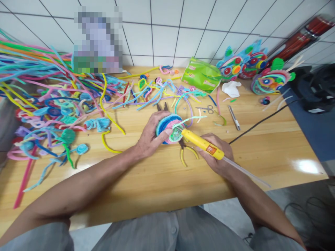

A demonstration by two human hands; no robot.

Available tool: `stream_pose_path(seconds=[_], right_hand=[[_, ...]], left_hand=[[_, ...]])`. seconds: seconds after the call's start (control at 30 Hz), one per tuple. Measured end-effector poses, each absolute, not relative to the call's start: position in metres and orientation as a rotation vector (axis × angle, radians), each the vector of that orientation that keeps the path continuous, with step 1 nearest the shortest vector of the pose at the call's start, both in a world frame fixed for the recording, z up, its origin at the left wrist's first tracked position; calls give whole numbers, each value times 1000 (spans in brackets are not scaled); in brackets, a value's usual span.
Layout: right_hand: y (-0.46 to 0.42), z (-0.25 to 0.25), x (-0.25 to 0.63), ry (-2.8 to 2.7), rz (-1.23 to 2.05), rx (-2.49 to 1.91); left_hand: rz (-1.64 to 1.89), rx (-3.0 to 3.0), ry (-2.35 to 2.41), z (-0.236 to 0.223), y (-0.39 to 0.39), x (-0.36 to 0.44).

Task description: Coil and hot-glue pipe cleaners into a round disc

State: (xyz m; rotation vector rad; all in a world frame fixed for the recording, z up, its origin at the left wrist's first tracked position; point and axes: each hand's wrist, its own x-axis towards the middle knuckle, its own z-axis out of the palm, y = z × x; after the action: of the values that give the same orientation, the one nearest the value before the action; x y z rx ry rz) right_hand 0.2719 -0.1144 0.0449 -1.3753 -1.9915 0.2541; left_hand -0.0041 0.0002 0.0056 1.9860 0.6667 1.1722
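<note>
My left hand (154, 134) is closed round a disc of coiled pipe cleaners (167, 122), with blue, pink and pale green rings. A loose pale green pipe cleaner end (193, 119) sticks out to the right from its middle. My right hand (218, 155) grips a yellow hot glue gun (202, 143), its nozzle at the disc's pale green centre. Whether the nozzle touches cannot be made out. A clear glue stick (247, 171) juts from the gun's rear. Partly hidden beneath the disc lie pliers with yellow handles (192, 153).
Coloured pipe cleaners (47, 104) heap on the left. Scissors (206, 109), a utility knife (234, 118) and a black cord (259, 122) lie to the right. Behind are a green tissue pack (201, 75), crumpled tissue (231, 89) and several decorated pipe-cleaner figures (269, 82) by the tiled wall.
</note>
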Motion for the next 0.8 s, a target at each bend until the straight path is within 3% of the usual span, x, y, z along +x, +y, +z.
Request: stream_pose_path(seconds=[0.4, 0.63, 0.8], right_hand=[[-110, 73, 292, -1632, 556, -1563], [-83, 69, 414, -990, 246, -2207], [-76, 44, 452, -895, 186, -2365]], left_hand=[[1155, 1964, 718, 3, 1, -4], [1189, 1884, 711, -3, 1, -3], [1195, 1865, 705, -3, 2, -2]])
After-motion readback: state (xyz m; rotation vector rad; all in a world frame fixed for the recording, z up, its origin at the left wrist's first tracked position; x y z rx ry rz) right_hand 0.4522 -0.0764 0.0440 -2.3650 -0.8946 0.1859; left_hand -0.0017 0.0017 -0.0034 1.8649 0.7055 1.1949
